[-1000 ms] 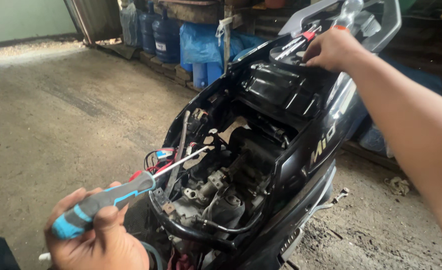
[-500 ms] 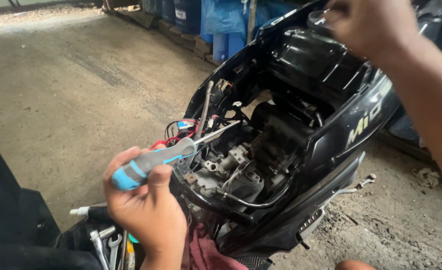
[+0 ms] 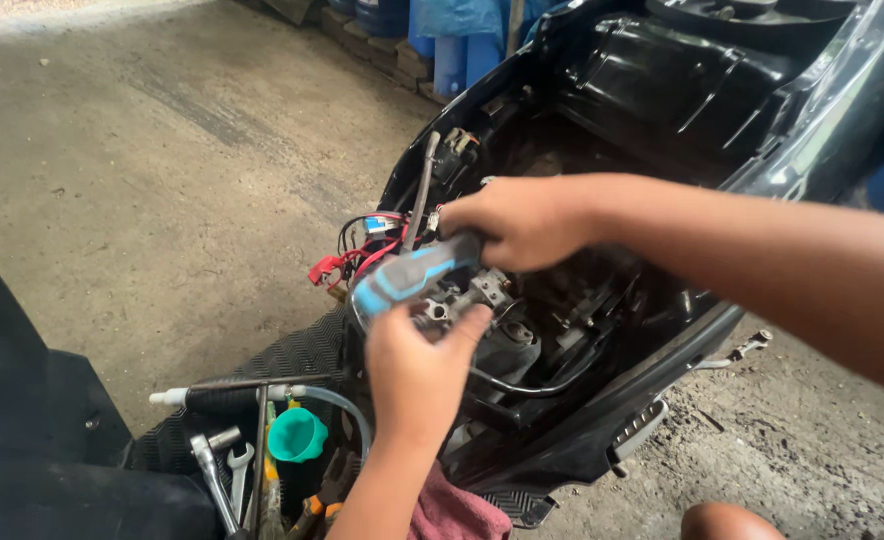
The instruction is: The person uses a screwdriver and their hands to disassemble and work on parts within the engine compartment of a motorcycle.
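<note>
Your right hand (image 3: 522, 222) is clenched around the upper end of the screwdriver (image 3: 417, 275), over the scooter's (image 3: 662, 110) opened engine bay. The tool's blue and grey handle runs down-left from that fist. Your left hand (image 3: 417, 375) sits just below, fingers spread, thumb touching the handle's lower end; whether it actually grips is hard to tell. Right hand is nearer. Red wires (image 3: 362, 255) lie just left. Wrenches (image 3: 224, 470) and a green funnel (image 3: 295, 434) rest on the footboard; concrete floor (image 3: 162, 150) beyond.
</note>
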